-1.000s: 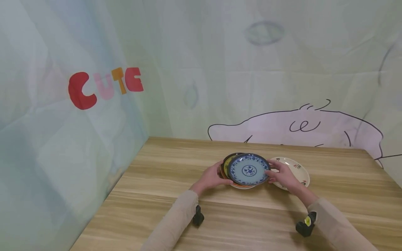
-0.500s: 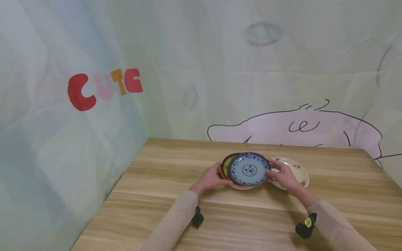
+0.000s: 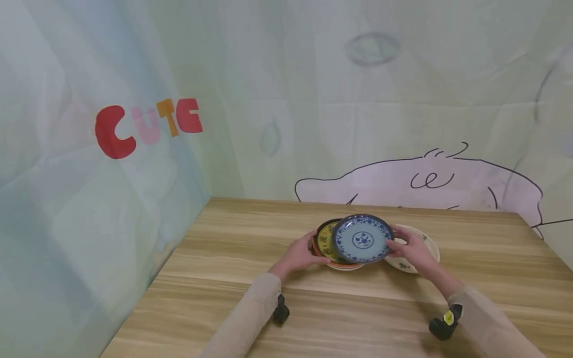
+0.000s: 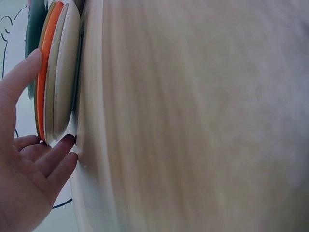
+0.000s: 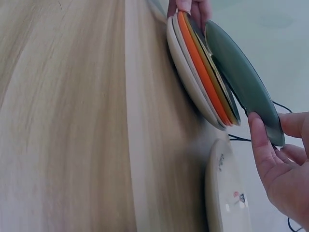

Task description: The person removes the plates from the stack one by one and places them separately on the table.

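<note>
Right hand [image 3: 414, 252] on the blue plate [image 3: 363, 239], thumb and fingers closed in a narrow pinch on its right edge! The plate is up over the right part of the stack [image 3: 326, 242], overlapping it, so a yellow plate shows as a crescent on the left. It's round, the same across every way; the blue flower face looks up, the plain green underside down. Seen edge-on from the right wrist, the plate runs left to right, its left end close over the stack and its right end tipped higher, out toward the hand.

Over on the left, the left hand [image 3: 301, 253] grips the stack's left rim, thumb on the near side, fingers round the edge. Edge-on, there's an orange rim [image 5: 205, 72] under the yellow one, with pale rims below that; whether the bottom one touches the table [image 3: 215, 248] is hard to tell.

Just to the right, a white plate [image 3: 427, 248] lies flat, face up, partly hidden behind the right hand. Beyond the table's far edge, a dog-like drawing [image 3: 380, 181] on the cloth; far left, red, pink and orange letters [image 3: 152, 138] spell CUTE.
</note>
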`<state>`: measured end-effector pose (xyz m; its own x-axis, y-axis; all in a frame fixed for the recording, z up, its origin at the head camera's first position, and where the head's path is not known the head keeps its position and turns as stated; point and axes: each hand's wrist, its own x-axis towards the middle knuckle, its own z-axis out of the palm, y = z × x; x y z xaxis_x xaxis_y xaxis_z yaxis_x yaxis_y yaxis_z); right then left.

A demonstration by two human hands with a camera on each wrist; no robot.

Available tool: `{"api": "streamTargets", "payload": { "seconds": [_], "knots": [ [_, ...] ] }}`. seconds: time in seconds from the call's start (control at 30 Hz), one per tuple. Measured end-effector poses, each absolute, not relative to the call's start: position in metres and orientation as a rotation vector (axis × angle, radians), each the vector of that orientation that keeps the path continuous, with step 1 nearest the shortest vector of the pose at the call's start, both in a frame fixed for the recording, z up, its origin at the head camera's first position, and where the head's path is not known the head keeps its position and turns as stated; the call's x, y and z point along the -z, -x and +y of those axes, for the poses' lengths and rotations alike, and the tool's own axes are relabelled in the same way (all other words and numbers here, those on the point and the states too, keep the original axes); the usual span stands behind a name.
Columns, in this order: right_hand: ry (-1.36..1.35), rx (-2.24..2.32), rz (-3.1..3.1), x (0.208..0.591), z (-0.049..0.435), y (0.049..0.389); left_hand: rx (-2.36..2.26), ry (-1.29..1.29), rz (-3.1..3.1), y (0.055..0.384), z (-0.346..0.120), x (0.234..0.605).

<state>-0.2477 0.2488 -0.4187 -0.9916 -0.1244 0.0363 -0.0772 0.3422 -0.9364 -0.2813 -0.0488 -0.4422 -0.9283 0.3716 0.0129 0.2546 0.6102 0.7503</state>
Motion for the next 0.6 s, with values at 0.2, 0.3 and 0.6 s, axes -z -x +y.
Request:
{"api": "streamTargets", "payload": {
  "seconds": [0.2, 0.3, 0.6],
  "knots": [
    [0.193, 1.848, 2.507, 0.412, 0.263, 0.242, -1.205, -0.528, 2.695, 0.281, -0.050, 0.442],
    [0.197, 1.889, 2.479, 0.406, 0.269, 0.240, -1.212, -0.532, 2.694, 0.281, -0.050, 0.443],
    [0.165, 1.889, 2.500, 0.399, 0.288, 0.231, -1.208, -0.539, 2.707, 0.282, -0.049, 0.444]
  ]
}}
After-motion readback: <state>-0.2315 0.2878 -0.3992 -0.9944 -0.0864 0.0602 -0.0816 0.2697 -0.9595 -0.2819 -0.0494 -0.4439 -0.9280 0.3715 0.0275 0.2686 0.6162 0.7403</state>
